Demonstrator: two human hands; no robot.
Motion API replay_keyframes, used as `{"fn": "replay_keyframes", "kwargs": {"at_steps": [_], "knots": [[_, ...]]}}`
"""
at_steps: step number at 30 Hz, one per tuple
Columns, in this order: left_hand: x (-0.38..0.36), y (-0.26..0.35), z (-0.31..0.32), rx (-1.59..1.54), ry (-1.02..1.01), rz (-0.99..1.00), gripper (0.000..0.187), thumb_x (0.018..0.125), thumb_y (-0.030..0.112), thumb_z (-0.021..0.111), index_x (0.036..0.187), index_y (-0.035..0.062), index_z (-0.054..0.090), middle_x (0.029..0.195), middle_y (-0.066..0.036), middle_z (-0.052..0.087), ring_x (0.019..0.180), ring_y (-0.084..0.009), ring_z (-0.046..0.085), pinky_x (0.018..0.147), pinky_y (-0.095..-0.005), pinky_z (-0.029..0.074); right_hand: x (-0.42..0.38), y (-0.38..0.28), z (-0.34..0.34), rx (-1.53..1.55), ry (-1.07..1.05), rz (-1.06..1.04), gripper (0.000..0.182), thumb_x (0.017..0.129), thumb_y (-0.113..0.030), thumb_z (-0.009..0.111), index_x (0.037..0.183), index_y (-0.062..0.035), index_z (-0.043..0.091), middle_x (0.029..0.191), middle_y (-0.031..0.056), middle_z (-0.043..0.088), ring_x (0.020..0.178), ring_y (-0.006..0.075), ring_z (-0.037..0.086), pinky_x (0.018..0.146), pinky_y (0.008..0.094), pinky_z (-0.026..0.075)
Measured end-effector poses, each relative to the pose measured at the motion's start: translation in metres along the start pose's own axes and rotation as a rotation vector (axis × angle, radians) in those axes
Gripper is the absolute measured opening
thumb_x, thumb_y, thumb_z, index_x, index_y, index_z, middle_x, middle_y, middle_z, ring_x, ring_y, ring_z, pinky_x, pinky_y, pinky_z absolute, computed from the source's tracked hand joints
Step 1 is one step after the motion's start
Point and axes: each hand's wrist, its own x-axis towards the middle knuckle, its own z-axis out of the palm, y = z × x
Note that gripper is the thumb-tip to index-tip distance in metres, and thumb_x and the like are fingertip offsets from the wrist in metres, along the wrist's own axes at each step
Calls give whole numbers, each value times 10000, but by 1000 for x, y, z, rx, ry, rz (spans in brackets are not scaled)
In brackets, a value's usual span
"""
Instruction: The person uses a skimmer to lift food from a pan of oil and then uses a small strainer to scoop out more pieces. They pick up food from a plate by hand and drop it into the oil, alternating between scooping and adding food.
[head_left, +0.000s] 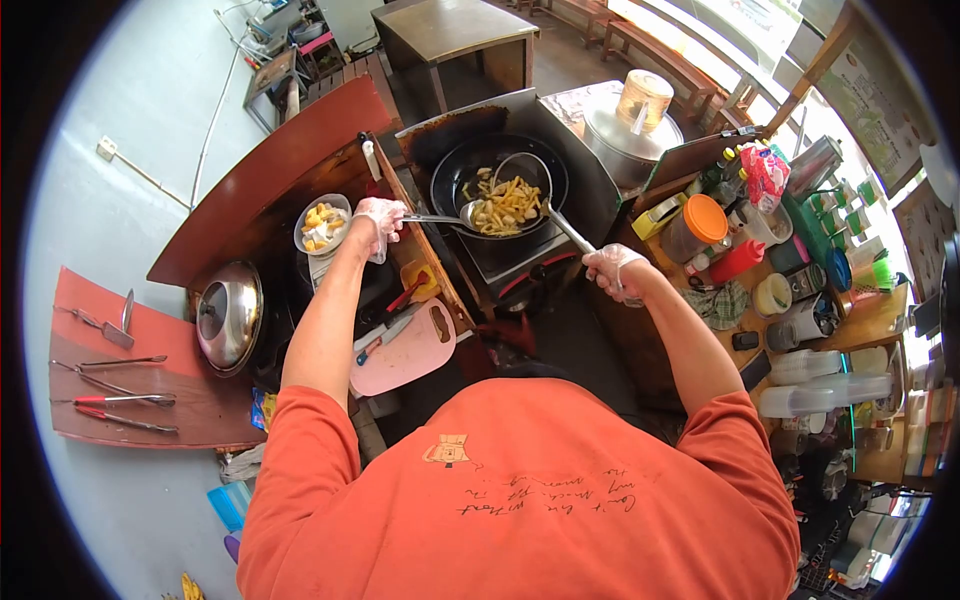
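My left hand (380, 225), in a clear plastic glove, is closed round the handle of a metal ladle (437, 219) that reaches over the wok's left rim. The gloved right hand (614, 273) grips the long handle of a round strainer (569, 228). In the dark wok (557, 165), yellow-brown food pieces (508, 207) are gathered at the strainer's basket, beside the ladle's head. A bowl with yellow chunks and something white (323, 228) stands just left of my left hand. The wok sits on a stove (520, 257) with metal splash guards round it.
A pink cutting board (408, 355) bears a knife (385, 338) at lower left. Near it is a domed metal lid (230, 318). On the right, a wooden counter holds an orange-lidded jar (706, 219), a red bottle (737, 262) and plastic containers (800, 400). A large lidded pot (630, 140) stands behind.
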Motion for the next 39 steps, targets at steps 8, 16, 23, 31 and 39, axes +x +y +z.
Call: {"fn": "replay_keyframes", "kwargs": {"at_steps": [8,16,23,31,39], "knots": [[-16,22,12,-27,-38,-31,87,878,71,630,870,0,680,657,-38,580,529,-147,537,405,-283,421,-14,3,21,-79,64,-32,279,898,-294,592,750,-58,578,520,3,465,390,136,425,346,284,282],[-9,4,5,-139,-88,-12,109,863,59,628,913,-22,682,703,-45,597,579,-147,548,451,-278,450,-7,8,1,329,-150,39,284,920,-286,593,734,-89,506,490,-35,416,363,89,355,324,245,265],[-14,13,28,-151,-46,53,101,892,89,626,888,-1,671,698,-38,597,571,-134,553,431,-274,449,6,24,-4,656,-373,35,254,941,-272,572,777,-86,517,490,-63,373,361,67,332,316,221,253],[-44,42,87,668,43,371,196,932,206,589,953,33,679,735,-132,647,614,-240,643,528,-357,511,24,35,4,894,-611,46,261,943,-262,568,780,-59,546,490,-66,394,353,65,346,309,226,255],[-24,38,62,1080,196,920,193,952,178,554,1023,50,680,979,-162,695,932,-343,659,825,-411,520,22,35,9,876,-496,17,255,925,-265,580,765,-73,530,492,-61,396,365,78,363,324,238,267]]}}
